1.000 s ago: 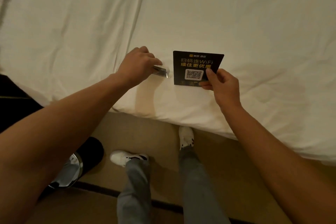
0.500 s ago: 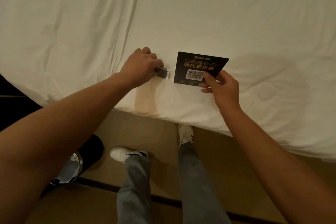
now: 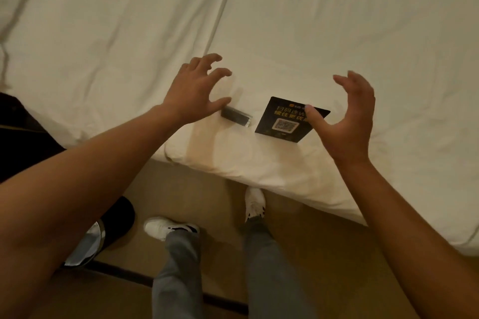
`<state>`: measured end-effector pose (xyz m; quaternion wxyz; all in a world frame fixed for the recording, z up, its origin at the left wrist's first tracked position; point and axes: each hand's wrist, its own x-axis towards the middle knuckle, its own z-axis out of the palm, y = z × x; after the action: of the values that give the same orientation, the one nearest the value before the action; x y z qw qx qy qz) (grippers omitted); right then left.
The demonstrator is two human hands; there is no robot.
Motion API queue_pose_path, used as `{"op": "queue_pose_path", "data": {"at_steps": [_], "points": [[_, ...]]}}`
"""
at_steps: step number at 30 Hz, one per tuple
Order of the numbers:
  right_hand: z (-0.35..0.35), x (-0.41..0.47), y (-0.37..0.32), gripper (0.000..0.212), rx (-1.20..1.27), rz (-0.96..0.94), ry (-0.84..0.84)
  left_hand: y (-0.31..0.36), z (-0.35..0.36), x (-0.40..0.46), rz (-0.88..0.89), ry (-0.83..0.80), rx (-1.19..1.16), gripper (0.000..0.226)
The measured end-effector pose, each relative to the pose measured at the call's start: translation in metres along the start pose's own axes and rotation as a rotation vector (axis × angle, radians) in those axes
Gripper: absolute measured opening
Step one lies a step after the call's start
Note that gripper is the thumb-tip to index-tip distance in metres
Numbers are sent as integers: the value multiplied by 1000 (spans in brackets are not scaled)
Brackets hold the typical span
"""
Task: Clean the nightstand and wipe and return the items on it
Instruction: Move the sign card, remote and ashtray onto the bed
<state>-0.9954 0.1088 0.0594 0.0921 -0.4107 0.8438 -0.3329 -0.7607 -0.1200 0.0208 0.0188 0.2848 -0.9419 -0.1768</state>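
A black WiFi card [image 3: 282, 122] with a QR code lies flat on the white bed sheet [image 3: 337, 21] near the bed's front edge. Just left of it lies a small clear acrylic stand [image 3: 236, 116]. My left hand [image 3: 193, 90] hovers above the stand's left end, fingers spread, holding nothing. My right hand [image 3: 347, 116] hangs over the card's right side with curled, parted fingers; its thumb covers part of the card's text. Neither hand grips anything.
The bed fills the upper view; its edge runs diagonally from left down to the right. Dark furniture [image 3: 15, 137] sits at the far left. A black bin with a clear liner [image 3: 103, 230] stands on the tan floor beside my feet [image 3: 168, 226].
Both hands have let go: the left released the stand, the right released the card, which now lies flat on the sheet. Both hands opened and lifted slightly.
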Motion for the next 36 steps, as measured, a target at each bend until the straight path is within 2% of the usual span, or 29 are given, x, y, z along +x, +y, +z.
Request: {"op": "queue_pose_path", "data": {"at_steps": [5, 11, 24, 30, 36], "points": [[37, 26, -91, 63, 30, -196, -53, -52, -37, -42, -113, 222, 3, 64], [117, 22, -218, 65, 2, -352, -194, -148, -86, -133, -368, 282, 44, 93], [291, -70, -478, 76, 58, -617, -396, -336, -193, -414, -878, 371, 168, 83], [369, -100, -559, 77, 76, -765, -473, -395, -220, -511, -1105, 419, 200, 77], [456, -113, -618, 82, 75, -924, -543, -437, -223, -570, -1293, 407, 178, 74]]}}
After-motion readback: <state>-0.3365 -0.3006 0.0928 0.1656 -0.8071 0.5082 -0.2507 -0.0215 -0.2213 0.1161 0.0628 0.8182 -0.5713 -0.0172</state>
